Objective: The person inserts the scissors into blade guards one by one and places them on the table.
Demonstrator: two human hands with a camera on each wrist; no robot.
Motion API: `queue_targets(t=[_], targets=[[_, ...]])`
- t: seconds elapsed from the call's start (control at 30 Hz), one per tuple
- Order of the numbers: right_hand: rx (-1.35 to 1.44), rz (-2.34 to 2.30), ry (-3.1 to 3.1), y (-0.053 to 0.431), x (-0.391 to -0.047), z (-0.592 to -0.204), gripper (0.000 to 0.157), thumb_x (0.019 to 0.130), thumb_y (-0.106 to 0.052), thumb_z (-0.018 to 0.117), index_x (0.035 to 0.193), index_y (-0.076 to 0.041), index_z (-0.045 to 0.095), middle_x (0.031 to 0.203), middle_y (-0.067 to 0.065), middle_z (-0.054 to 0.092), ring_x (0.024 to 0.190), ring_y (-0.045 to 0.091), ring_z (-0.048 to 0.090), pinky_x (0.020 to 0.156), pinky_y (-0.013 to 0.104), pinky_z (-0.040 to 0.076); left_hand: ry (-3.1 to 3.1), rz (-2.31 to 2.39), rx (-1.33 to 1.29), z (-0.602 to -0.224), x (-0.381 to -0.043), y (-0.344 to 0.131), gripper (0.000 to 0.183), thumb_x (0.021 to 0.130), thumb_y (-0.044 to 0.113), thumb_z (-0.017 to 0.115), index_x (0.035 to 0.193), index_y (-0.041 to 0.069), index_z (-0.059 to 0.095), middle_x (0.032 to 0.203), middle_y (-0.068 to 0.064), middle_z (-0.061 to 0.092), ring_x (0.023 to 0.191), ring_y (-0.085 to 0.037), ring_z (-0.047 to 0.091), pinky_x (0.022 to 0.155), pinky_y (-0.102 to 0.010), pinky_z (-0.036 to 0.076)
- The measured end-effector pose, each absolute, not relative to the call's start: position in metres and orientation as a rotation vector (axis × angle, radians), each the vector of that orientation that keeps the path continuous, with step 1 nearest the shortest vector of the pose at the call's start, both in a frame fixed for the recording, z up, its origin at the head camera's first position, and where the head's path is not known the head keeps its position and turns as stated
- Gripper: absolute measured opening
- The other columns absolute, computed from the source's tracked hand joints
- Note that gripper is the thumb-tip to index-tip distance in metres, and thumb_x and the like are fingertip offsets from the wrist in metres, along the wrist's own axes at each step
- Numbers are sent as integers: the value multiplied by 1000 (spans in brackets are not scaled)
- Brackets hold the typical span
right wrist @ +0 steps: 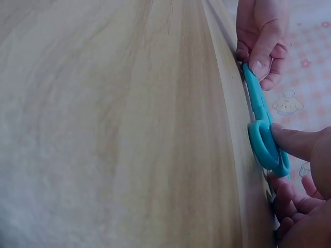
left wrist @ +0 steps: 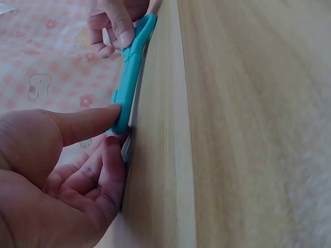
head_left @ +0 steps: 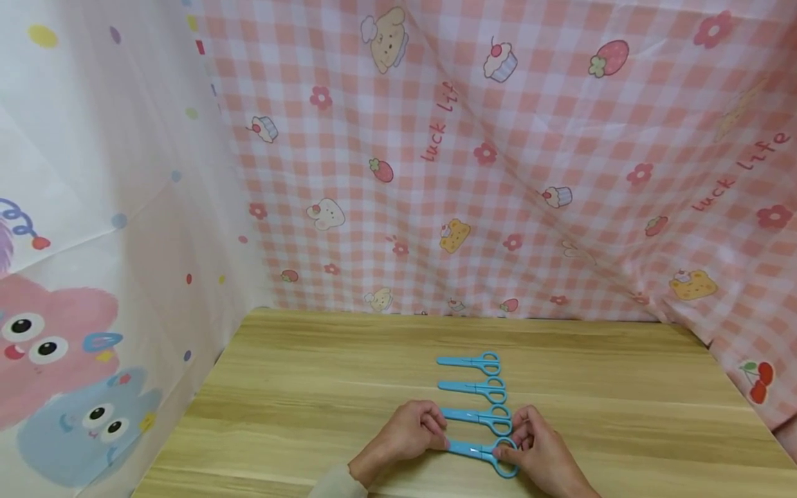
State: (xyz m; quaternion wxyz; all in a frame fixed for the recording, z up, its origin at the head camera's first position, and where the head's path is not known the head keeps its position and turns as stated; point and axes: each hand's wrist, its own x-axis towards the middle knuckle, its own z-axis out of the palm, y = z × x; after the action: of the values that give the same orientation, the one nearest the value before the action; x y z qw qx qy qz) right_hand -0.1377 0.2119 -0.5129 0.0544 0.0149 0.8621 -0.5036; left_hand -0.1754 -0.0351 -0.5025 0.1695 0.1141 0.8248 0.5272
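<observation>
Several light-blue scissors lie in a column on the table, handles to the right, their blade ends blue too. My left hand (head_left: 407,432) pinches the blade tip of the nearest scissors (head_left: 474,450). On the handle loops of that pair sits the thumb of my right hand (head_left: 543,453), with its fingers curled at the far side. Both wrist views show this pair, seen along the tabletop, between the two hands (left wrist: 130,72). Just beyond are the second scissors (head_left: 476,416), close to the fingers of both hands. Farther back lie the third scissors (head_left: 473,388) and the farthest scissors (head_left: 470,362).
The wood-grain table (head_left: 299,373) extends to both sides of the scissors. Behind it hangs a pink checked cloth (head_left: 349,152) with cartoon prints. A white cloth (head_left: 156,277) with cartoon figures hangs along the left side.
</observation>
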Motion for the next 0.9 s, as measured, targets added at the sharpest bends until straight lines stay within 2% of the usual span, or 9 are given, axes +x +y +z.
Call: queue_targets(t=[0.7,0.9], targets=[[51,-1485,2646,211,-141,-513,45,74,-11,86,99,-7,49,81,3,52,65,12,44,59,23,38,2312,1542,330,-503,-176,-37,23,73,-3,84,85,2,65,69,-4,69,64,-11,63,63,-23,48],[41,-1486,2644,211,-141,-514,44,75,-11,86,99,-7,49,81,3,52,65,12,44,59,23,38,2324,1526,327,-505,-176,-37,24,72,-2,85,86,3,65,69,-1,68,64,-9,62,63,-22,48]])
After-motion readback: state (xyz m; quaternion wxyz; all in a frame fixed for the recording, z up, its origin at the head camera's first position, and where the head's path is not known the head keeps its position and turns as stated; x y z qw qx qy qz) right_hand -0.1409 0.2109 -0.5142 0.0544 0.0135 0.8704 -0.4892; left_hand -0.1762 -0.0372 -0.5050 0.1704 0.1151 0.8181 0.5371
